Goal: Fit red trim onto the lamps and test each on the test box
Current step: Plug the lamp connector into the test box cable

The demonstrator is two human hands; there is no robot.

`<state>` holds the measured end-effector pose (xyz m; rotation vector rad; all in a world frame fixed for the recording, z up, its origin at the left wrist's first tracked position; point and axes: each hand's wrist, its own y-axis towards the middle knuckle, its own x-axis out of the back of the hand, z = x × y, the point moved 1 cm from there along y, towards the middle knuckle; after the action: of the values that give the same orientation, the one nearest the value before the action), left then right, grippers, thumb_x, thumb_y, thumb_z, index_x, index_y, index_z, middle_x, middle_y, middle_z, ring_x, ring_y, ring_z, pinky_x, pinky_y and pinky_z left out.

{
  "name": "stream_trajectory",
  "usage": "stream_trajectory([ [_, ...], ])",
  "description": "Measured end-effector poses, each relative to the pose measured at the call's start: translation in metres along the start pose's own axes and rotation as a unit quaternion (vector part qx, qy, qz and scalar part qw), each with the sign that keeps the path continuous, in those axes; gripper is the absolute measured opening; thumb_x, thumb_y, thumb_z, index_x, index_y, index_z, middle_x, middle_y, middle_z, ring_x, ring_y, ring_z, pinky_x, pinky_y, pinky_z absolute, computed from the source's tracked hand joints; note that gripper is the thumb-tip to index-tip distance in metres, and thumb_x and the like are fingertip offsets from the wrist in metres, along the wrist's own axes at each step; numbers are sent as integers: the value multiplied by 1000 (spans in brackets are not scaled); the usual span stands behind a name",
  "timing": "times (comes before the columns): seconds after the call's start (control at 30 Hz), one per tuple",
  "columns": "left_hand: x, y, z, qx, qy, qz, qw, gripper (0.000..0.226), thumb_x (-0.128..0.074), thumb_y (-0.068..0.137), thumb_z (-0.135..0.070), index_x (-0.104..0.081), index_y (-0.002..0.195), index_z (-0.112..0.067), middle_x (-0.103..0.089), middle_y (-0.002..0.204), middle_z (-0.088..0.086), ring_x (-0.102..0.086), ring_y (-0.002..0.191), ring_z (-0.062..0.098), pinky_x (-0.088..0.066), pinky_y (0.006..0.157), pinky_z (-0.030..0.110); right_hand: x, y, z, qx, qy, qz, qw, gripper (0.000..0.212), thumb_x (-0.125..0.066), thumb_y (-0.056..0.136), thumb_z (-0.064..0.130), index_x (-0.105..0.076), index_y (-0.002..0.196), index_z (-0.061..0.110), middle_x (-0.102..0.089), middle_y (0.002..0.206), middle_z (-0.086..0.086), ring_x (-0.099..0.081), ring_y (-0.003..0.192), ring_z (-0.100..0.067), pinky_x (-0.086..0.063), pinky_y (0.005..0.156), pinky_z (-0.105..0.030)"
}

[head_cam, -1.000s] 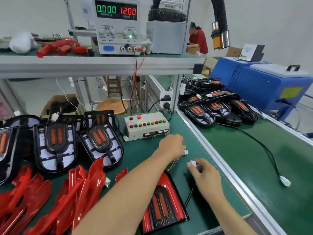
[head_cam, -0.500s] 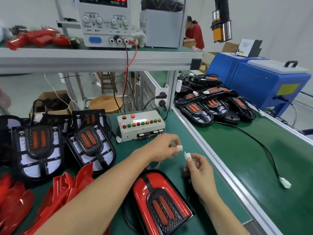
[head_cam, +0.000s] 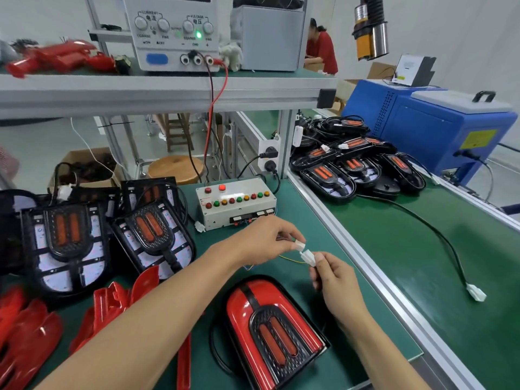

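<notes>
Near the table's front edge lies the trimmed lamp (head_cam: 274, 330), while the left hand (head_cam: 264, 243) pinches the test-box plug (head_cam: 299, 245) and the right hand (head_cam: 337, 280) the lamp's plug (head_cam: 307, 256): small, stiff, probably light shells, best gripped by their bodies, not wires.

The test box (head_cam: 236, 202) sits at frame centre; bare lamps (head_cam: 67, 243) lie left of it, a trimmed lamp (head_cam: 273, 327) lower centre, more lamps (head_cam: 354, 167) upper right.
</notes>
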<state>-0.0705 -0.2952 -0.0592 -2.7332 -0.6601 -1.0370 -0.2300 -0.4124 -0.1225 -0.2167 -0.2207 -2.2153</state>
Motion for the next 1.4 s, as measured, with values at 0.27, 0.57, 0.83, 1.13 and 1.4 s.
stream_trajectory([
  [0.27, 4, -11, -2, -29, 74, 35, 996, 18, -70, 96, -27, -79, 111, -31, -66, 84, -20, -62, 85, -6, -43, 78, 9, -1, 1, 2, 11, -27, 47, 998, 41, -44, 109, 32, -63, 74, 22, -52, 59, 6, -42, 54, -12, -35, 51, -21],
  [0.57, 0, -21, -10, -33, 110, 64, 991, 33, -65, 97, -16, -70, 130, -22, -64, 100, -5, -60, 96, 9, -45, 90, 22, 2, -1, 8, -7, -23, 82, 996, 47, -43, 110, 27, -57, 65, 27, -51, 61, 7, -44, 55, -11, -38, 55, -21],
  [0.83, -6, -26, -16, -155, 226, 22, 961, 15, -66, 95, -12, -61, 109, -13, -61, 101, -1, -56, 91, 17, -46, 82, 35, -1, -5, 0, -18, 30, 71, 997, 34, -45, 109, 32, -67, 86, 22, -54, 68, 4, -45, 60, -12, -39, 55, -20],
  [1.13, 0, -30, -12, -193, 323, 12, 926, 20, -58, 102, -24, -63, 115, -11, -63, 108, 5, -62, 97, 28, -48, 83, 45, 4, -12, 2, -22, 45, 104, 993, 16, -64, 100, 30, -76, 93, 23, -66, 73, 1, -55, 60, -12, -45, 53, -22],
  [1.4, 6, -26, -17, -203, 428, 83, 877, 30, -48, 107, -36, -66, 118, -14, -68, 107, 2, -64, 101, 26, -47, 81, 41, 2, -14, 8, -33, 19, 126, 991, 25, -63, 101, 25, -77, 80, 26, -67, 68, 6, -56, 60, -8, -44, 54, -18],
])
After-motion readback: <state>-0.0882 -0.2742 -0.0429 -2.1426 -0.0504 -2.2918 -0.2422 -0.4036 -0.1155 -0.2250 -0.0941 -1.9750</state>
